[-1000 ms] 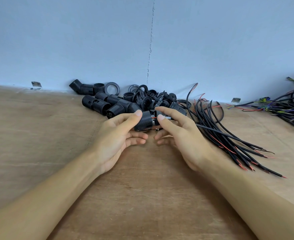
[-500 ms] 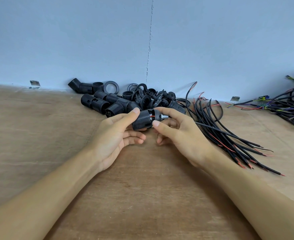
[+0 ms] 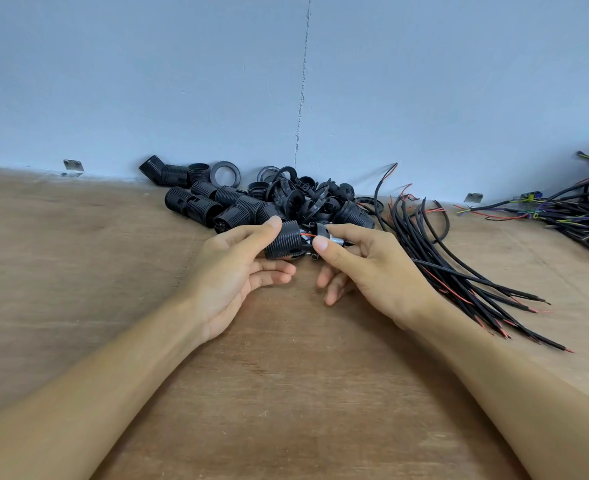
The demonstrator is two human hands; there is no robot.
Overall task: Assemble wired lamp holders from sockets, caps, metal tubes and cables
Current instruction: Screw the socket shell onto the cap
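Left hand (image 3: 237,268): grip holding the ribbed black socket (image 3: 282,241). Thumb lies on top of the threaded wall, forefinger behind it. The other fingers are loosely curled underneath. Socket lies on its side, low over the worktop (image 3: 286,393); cannot tell whether it touches. Its back end faces right.

Right hand (image 3: 366,268): grip narrow, thumb and forefinger pinching the black cap (image 3: 321,229) together with the short metal tube (image 3: 337,241) that sticks out of the cap to the right. Cap sits just beside the socket's back end, with a small gap between them; not seated. A red wire (image 3: 307,234) bridges the gap from cap into socket. Small metal parts show below the gap, too small to read.

A black cable (image 3: 438,267) comes out from behind the right hand and runs rightward across the loose bundle of black cables (image 3: 476,292), whose ends are red-tipped. The bundle lies on the worktop beside my right wrist.

Behind both hands, against the blue wall (image 3: 182,81): heap of spare sockets, caps and rings (image 3: 251,202).

Far right: second bundle of mixed-colour cables (image 3: 584,216).

At the wall foot: left bracket (image 3: 73,167) and right bracket (image 3: 473,198), both metal.
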